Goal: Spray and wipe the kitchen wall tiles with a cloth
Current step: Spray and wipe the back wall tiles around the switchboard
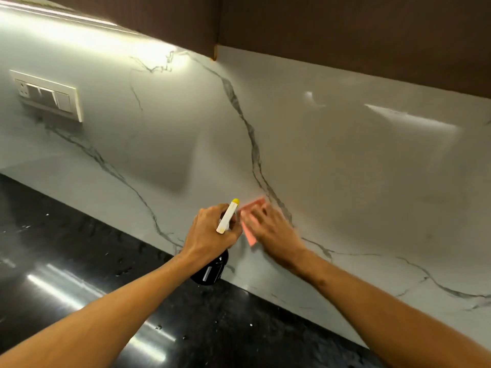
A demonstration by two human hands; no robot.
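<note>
The wall tiles [332,160] are glossy white marble with dark grey veins. My left hand [210,229] grips a dark spray bottle [212,269] by its neck; the white trigger head with a yellow nozzle tip [228,216] points up toward the wall. Just to its right, my right hand [273,229] lies flat against the lower wall and presses a pink cloth [249,227] onto the tiles. The hand is blurred and covers most of the cloth.
A black glossy countertop [79,274] with water droplets runs along the foot of the wall. A white switch and socket plate [46,95] sits on the wall at the left. Dark brown cabinets [345,27] hang above.
</note>
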